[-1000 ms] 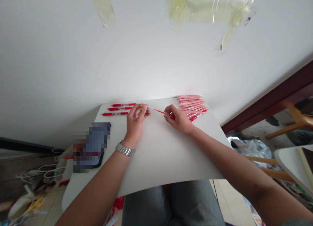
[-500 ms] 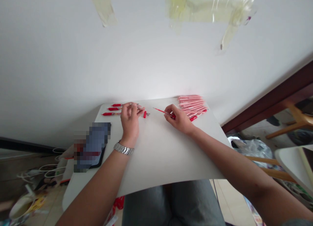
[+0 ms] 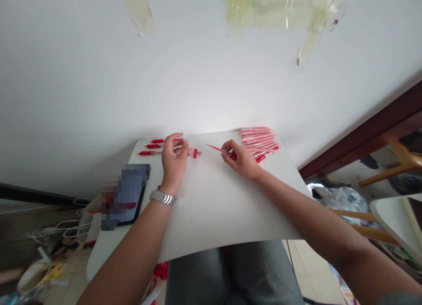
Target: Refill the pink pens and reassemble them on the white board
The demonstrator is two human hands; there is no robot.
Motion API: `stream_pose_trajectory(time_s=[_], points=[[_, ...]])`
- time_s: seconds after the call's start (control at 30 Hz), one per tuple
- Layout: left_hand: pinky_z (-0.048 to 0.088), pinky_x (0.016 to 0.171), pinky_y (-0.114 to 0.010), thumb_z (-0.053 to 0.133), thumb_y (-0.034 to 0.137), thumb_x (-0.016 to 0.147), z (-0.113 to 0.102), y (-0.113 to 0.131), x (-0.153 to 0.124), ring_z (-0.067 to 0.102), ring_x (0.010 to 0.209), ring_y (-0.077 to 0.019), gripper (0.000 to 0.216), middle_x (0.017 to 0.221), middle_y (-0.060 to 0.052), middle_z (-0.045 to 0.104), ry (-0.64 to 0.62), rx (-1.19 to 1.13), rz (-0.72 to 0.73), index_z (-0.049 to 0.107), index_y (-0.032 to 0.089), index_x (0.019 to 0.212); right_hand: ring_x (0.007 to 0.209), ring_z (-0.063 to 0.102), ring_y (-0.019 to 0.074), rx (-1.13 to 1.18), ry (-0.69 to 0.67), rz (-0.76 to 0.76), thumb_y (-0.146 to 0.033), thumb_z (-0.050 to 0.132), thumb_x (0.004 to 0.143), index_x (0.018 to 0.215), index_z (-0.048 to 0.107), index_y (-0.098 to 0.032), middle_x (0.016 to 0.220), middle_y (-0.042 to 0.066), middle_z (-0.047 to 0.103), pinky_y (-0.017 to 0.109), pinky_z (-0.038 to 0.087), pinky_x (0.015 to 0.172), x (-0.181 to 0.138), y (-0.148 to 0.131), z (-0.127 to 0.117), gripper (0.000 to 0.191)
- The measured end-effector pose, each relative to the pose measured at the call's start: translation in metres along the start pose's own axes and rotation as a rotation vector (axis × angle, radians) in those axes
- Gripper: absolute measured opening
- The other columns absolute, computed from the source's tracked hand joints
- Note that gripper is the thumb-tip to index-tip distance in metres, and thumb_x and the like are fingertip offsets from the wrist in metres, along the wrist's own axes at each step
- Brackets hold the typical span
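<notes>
My left hand (image 3: 174, 157), wearing a metal-band watch, hovers over the left-hand pens with its fingers apart. I see nothing gripped in it. Under it lie red pens, the nearest with its red grip (image 3: 147, 153) to the left; a red end piece (image 3: 195, 153) with a small dangling part shows past my fingers. My right hand (image 3: 240, 159) is closed on a thin red pen refill (image 3: 215, 148), its tip pointing left. A red piece also shows at those fingers, partly hidden. Behind that hand lies a stack of pink, stick-like pieces (image 3: 259, 138), with red pens (image 3: 261, 158) at its near side.
The white table (image 3: 217, 208) stands against a wall (image 3: 198, 76) with yellowed tape on it. A phone (image 3: 132, 199), partly blurred, lies at the table's left edge. Cables (image 3: 72, 228) are to the left; plastic bags (image 3: 346, 199) and a wooden chair (image 3: 395, 164) to the right.
My left hand's fingers have spread, and the clear piece they pinched is no longer in them. That hand has shifted slightly left. My right hand has stayed nearly still with the refill.
</notes>
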State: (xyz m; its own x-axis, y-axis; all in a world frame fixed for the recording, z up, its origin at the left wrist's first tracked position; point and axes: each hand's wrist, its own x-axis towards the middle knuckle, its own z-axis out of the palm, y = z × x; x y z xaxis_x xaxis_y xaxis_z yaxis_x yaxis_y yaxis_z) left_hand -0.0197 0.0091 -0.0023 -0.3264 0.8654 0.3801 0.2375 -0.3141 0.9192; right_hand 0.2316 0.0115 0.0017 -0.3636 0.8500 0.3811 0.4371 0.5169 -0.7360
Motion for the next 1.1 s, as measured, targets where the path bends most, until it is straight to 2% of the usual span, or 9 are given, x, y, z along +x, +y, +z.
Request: stream_pose_trajectory(time_s=[0.2,0.37,0.53,0.87,1.1], points=[[0.057,0.079,-0.030,0.074,0.039,0.092,-0.0064,0.0006,0.0031,0.071,0.089,-0.0198,0.033,0.105,-0.008,0.075,0.015,0.201,0.062,0.071,0.022,0.121,0.076,0.063,0.0167,0.007,0.005,0.005,-0.042,0.059,0.098,0.110,0.059,-0.024,0.099,0.004,0.072,0.031,0.051,0.074,0.0002,0.0008,-0.0002,0.021],[0.051,0.075,-0.033,0.071,0.036,0.093,-0.0100,0.0019,0.0001,0.067,0.078,-0.0209,0.028,0.094,-0.005,0.075,-0.102,0.438,0.105,0.076,0.026,0.118,0.076,0.064,0.0168,0.005,0.003,0.014,-0.044,0.059,0.099,0.111,0.060,-0.024,0.099,0.004,0.072,0.031,0.051,0.073,0.0003,0.0018,0.0002,0.023],[0.049,0.080,-0.037,0.070,0.036,0.093,-0.0096,0.0005,-0.0026,0.068,0.082,-0.0251,0.028,0.097,-0.006,0.077,-0.129,0.607,0.107,0.078,0.027,0.118,0.076,0.063,0.0165,0.000,0.005,0.001,-0.043,0.059,0.099,0.112,0.060,-0.024,0.099,0.004,0.072,0.030,0.051,0.074,0.0004,0.0018,0.0003,0.023],[0.048,0.077,-0.035,0.073,0.031,0.087,-0.0096,-0.0033,-0.0026,0.062,0.075,-0.0249,0.023,0.090,-0.006,0.075,-0.118,0.591,0.170,0.082,0.028,0.108,0.073,0.061,0.0159,-0.012,-0.004,0.005,-0.044,0.058,0.099,0.112,0.060,-0.024,0.099,0.004,0.073,0.030,0.050,0.072,0.0004,0.0025,0.0008,0.024],[0.045,0.077,-0.037,0.067,0.033,0.094,-0.0097,-0.0046,-0.0025,0.064,0.083,-0.0277,0.024,0.097,-0.009,0.074,-0.176,0.698,0.153,0.081,0.026,0.112,0.074,0.060,0.0156,-0.015,-0.002,0.007,-0.042,0.059,0.099,0.112,0.060,-0.023,0.097,0.003,0.071,0.029,0.049,0.072,0.0005,0.0016,0.0012,0.023]])
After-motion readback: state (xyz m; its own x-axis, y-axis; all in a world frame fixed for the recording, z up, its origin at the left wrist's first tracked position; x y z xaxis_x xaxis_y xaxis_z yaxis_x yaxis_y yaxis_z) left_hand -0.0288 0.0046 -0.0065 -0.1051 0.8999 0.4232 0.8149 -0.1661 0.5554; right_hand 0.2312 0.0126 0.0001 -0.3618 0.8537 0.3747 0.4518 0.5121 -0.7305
